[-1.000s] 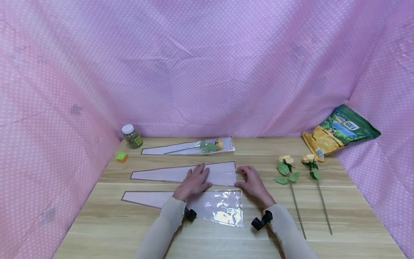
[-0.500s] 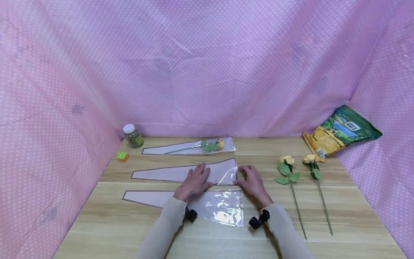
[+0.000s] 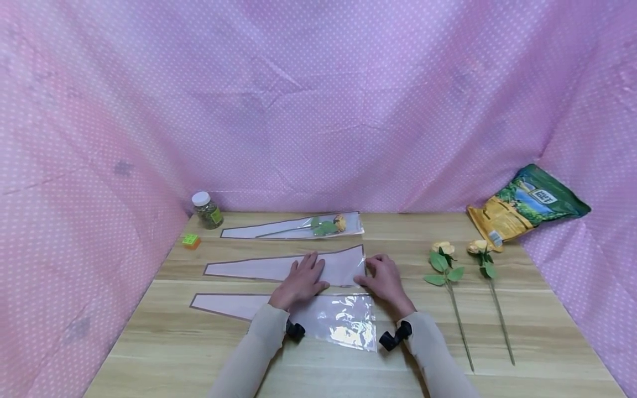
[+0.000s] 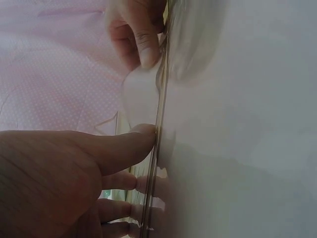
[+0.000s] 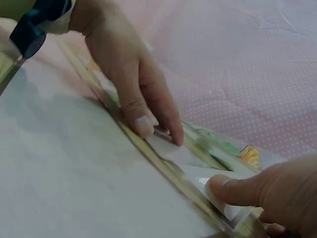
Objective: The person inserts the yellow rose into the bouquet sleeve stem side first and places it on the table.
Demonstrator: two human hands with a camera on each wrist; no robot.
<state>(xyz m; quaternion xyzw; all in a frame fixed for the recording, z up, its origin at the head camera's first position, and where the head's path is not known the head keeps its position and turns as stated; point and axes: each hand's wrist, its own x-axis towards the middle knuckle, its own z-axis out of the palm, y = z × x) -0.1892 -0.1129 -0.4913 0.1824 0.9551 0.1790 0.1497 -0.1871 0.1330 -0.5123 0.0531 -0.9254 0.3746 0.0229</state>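
Observation:
In the head view, a white tapered flower sleeve (image 3: 269, 267) with a dark border lies in the middle of the table, its wide end to the right. My left hand (image 3: 301, 279) rests on it with fingers spread, pressing it down. At the wide end, my right hand (image 3: 384, 279) pinches the edge with the thumb on top, as the right wrist view shows with the thumb (image 5: 235, 191) on the raised clear film. Nearer me lies another sleeve (image 3: 224, 303), partly under my left forearm. Behind, a third sleeve (image 3: 269, 228) holds a yellow rose (image 3: 325, 226).
Two pale yellow artificial roses (image 3: 443, 262) (image 3: 485, 265) lie to the right, stems toward me. A green and yellow bag (image 3: 527, 204) leans at the back right corner. A white-lidded jar (image 3: 208, 211) and a small green-orange block (image 3: 191, 241) stand at the back left.
My right hand has moved slightly left, its thumb coming further onto the sleeve's wide end. The film there has lifted and creased. My left hand stays on the sleeve.

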